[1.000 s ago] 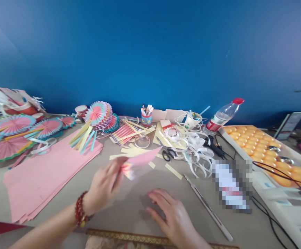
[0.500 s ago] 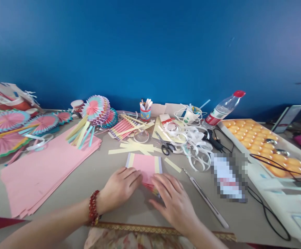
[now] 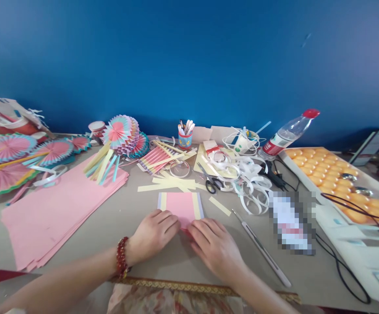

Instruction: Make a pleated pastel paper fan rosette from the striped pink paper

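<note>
A pink sheet of paper (image 3: 179,204) with pale yellow and lavender strips along both sides lies in front of me. Its near end is folded, and both hands are at that folded edge. My left hand (image 3: 153,235) grips the near left corner with its fingers bent over the paper; a red bead bracelet (image 3: 121,257) circles that wrist. On the near right corner, my right hand (image 3: 216,248) is closed in the same way, its thumb hidden underneath. Just beyond the sheet are loose pale yellow paper strips (image 3: 166,183).
To the left lies a stack of pink sheets (image 3: 58,209), with pleated paper fans (image 3: 122,133) behind. Scissors (image 3: 211,183), curled white strips (image 3: 246,179) and a craft knife (image 3: 264,248) sit on the right. Farther back are a pen cup (image 3: 185,138), a bottle (image 3: 287,135) and an orange-domed tray (image 3: 333,174).
My right hand has moved slightly left, and its spread thumb has drawn in against the paper. The near folds that showed between the hands are now mostly covered. The view has shifted slightly.
</note>
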`<control>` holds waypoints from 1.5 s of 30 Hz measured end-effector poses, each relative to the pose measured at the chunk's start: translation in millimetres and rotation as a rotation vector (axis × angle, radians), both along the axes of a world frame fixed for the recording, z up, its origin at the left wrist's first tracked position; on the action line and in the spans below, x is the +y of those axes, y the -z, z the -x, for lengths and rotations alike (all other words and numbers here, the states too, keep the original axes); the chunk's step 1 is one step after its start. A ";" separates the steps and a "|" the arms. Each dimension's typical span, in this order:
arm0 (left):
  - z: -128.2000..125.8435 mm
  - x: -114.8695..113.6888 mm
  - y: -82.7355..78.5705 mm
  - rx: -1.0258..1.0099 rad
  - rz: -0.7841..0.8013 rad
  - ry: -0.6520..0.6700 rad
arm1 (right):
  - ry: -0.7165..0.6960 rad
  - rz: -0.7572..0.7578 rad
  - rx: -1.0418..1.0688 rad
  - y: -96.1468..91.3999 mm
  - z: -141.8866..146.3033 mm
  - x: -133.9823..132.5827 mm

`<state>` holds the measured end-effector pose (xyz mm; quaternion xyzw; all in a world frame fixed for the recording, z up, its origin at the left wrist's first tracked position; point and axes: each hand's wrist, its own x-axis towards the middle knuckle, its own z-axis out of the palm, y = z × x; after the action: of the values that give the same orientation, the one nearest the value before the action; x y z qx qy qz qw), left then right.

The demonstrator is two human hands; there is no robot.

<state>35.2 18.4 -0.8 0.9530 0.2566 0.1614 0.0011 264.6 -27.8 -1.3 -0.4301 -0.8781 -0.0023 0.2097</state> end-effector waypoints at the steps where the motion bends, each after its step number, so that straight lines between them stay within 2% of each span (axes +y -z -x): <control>1: -0.2 0.3 -0.4 -0.003 0.005 0.000 | 0.003 0.000 -0.007 1.3 -0.1 0.7; 8: 3.0 0.3 -1.1 0.002 0.028 0.010 | -0.005 -0.035 -0.012 6.7 -9.1 3.5; 15: 10.5 -2.5 -4.2 0.095 0.009 -0.043 | -0.023 0.025 -0.045 8.9 -22.0 -0.5; 19: 18.6 -7.7 0.4 0.121 0.092 -0.058 | -0.046 0.091 -0.027 11.0 -24.8 -0.9; 23: 21.5 -7.8 5.7 0.042 0.252 -0.136 | -0.048 0.188 -0.016 9.2 -23.9 2.9; 30: 21.7 5.7 2.2 -0.144 0.530 -0.205 | 0.039 0.413 0.102 -3.0 -19.1 14.6; 36: 19.4 17.3 -4.1 -0.088 0.571 -0.223 | 0.087 0.473 0.120 -4.9 -16.9 21.0; 41: 18.0 28.4 -8.5 -0.070 0.548 -0.177 | 0.118 0.443 0.099 -4.9 -17.5 24.3; 45: 17.7 39.2 -11.5 -0.035 0.599 -0.134 | 0.139 0.437 0.107 -4.0 -17.3 27.4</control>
<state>17.5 57.6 10.7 0.8883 0.3548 0.0948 0.2757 281.9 -0.4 2.6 -0.5244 -0.8135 0.1961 0.1572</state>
